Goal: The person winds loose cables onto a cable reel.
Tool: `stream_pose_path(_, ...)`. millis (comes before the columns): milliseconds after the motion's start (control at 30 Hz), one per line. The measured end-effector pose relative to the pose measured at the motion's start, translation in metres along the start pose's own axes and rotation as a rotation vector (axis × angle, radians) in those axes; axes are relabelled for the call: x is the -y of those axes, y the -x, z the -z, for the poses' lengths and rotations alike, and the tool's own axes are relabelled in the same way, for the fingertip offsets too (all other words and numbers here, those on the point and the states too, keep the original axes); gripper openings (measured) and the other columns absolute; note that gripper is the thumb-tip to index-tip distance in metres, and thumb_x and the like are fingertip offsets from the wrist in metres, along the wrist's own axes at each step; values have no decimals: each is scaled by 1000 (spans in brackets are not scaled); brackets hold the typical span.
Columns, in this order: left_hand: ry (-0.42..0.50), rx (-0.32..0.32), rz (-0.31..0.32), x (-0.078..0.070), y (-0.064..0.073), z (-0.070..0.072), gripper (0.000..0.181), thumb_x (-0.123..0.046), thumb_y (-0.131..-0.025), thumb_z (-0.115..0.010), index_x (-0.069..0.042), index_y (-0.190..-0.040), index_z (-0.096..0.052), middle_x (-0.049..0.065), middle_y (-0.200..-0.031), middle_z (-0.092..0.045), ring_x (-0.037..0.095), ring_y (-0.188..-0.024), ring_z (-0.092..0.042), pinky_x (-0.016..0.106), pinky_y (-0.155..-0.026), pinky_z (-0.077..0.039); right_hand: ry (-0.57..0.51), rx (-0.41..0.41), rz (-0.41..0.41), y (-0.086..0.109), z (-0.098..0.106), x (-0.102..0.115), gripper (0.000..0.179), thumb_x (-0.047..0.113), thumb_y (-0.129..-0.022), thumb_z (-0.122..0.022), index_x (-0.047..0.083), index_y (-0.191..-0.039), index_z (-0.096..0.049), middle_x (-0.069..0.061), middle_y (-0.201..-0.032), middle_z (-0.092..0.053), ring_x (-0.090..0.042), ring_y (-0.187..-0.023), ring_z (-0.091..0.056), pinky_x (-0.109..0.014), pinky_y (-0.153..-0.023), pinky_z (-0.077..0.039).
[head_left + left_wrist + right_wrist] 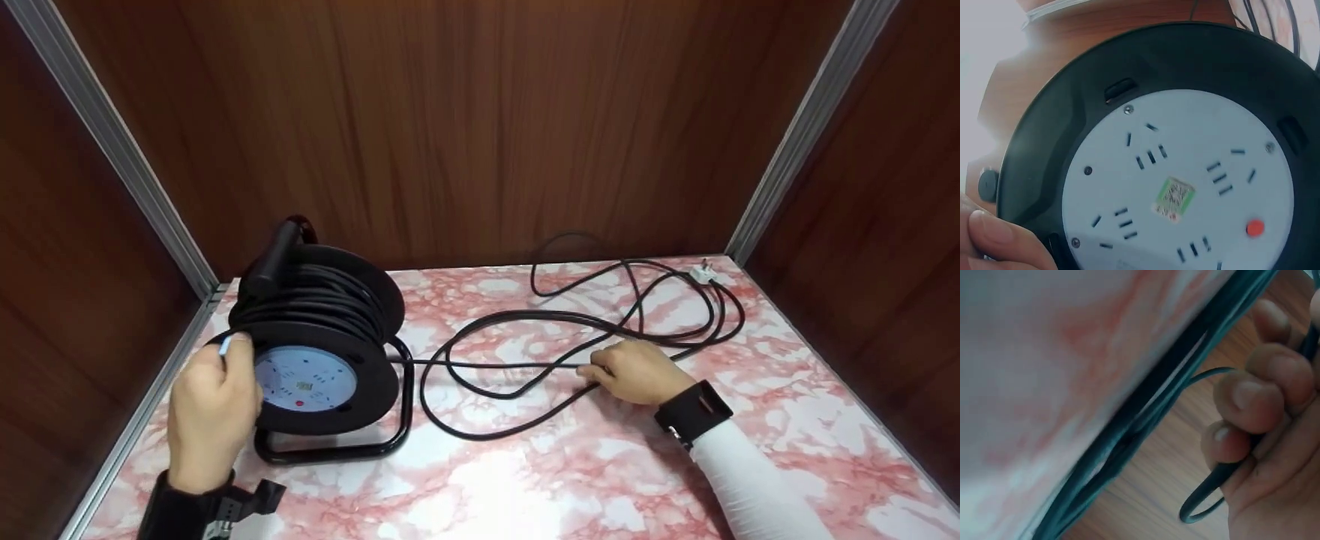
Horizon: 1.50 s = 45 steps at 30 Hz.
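A black cable reel (307, 304) stands on its tubular frame at the left of the table. Its round pale socket panel (1179, 163) has several slots, a red button and a small sticker. At the near left rim of the reel, my left hand (214, 405) has its fingers curled; a small light-blue piece shows between them, and the exact grip is partly hidden. Black cable (495, 365) runs from the drum to the right, where my right hand (637, 369) holds it. The right wrist view shows the fingers (1249, 402) curled round the cable.
Loose loops of cable (540, 315) lie across the middle and right of the pink marbled table (480, 487). A white plug (703, 274) rests near the back right corner. Dark wood panels (480, 135) enclose the back and sides.
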<state>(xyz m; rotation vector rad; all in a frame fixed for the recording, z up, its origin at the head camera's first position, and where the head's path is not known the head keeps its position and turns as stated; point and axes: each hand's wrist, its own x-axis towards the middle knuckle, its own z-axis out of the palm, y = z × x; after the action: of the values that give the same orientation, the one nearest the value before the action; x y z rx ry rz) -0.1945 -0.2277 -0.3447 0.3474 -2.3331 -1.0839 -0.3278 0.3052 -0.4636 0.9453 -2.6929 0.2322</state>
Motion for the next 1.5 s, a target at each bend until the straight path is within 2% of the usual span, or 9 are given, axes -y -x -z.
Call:
stream_pose_path(133, 7, -46, -35, -3, 5, -8, 49, -42, -110, -44, -8, -76, -53, 8, -67, -60, 33, -69, -57, 45, -60, -38, 91, -227, 61, -2, 3, -2, 36, 36, -101, -71, 21, -73, -55, 7, -62, -54, -21, -58, -62, -46, -62, -49)
stream_pose_path(200, 15, -65, -33, -4, 7, -11, 48, -43, -110, -44, -8, -77, -52, 11, -69, -58, 34, -70, -56, 46, -61, -38, 103, -257, 74, -3, 4, -3, 35, 35, -100, -73, 20, -74, -55, 5, -63, -55, -23, -57, -62, -47, -60, -49)
stream_pose_path(300, 22, -101, -47, -4, 10, -15, 47, -42, -110, -45, -8, -77, -50, 15, -70, -54, 36, -69, -53, 47, -60, -36, 64, -118, 46, -1, 2, -4, 38, 41, -101, -71, 24, -72, -52, 10, -63, -51, -20, -59, -61, -45, -61, -49)
stream_pose_path(400, 22, -155, -133, -6, 13, -22, 44, -36, -109, -49, -8, -75, -47, 16, -66, -45, 38, -62, -49, 48, -56, -34, 22, 16, -3, 2, -1, -4, 39, 44, -103, -68, 28, -72, -50, 14, -65, -49, -17, -64, -62, -44, -64, -51)
stream_pose_path(533, 7, -205, -270, -11, 18, -32, 42, -30, -109, -52, -8, -74, -44, 11, -58, -38, 38, -53, -45, 48, -50, -32, 39, -63, 29, -1, -2, -1, 36, 41, -104, -67, 25, -74, -53, 11, -64, -51, -20, -63, -63, -46, -59, -50)
stream_pose_path(633, -4, -222, -316, -15, 22, -37, 41, -28, -108, -53, -8, -74, -45, 9, -56, -38, 40, -52, -47, 52, -50, -33, 43, -125, 65, -4, 0, 2, 37, 42, -104, -67, 25, -75, -53, 11, -62, -50, -17, -57, -60, -43, -53, -46)
stream_pose_path(933, -33, -190, -383, -25, 31, -55, 40, -30, -108, -55, -9, -74, -46, 9, -56, -43, 45, -52, -54, 58, -50, -37, -111, 134, -14, 0, -2, 3, 34, 40, -104, -68, 30, -75, -52, 17, -61, -43, -7, -57, -48, -36, -65, -44)
stream_pose_path(1333, 16, -199, -447, -20, 40, -75, 39, -26, -107, -56, -10, -74, -44, 3, -54, -35, 34, -44, -42, 49, -44, -33, -172, 136, -15, -5, 6, 13, 32, 44, -106, -63, 33, -78, -52, 20, -62, -45, -3, -56, -49, -31, -61, -44)
stream_pose_path(1500, -29, -144, -486, -22, 45, -84, 40, -27, -107, -55, -13, -72, -42, 0, -53, -35, 28, -42, -40, 44, -42, -31, -107, 86, -26, -1, 7, 4, 31, 41, -104, -68, 32, -78, -53, 19, -64, -46, -6, -63, -53, -36, -65, -47)
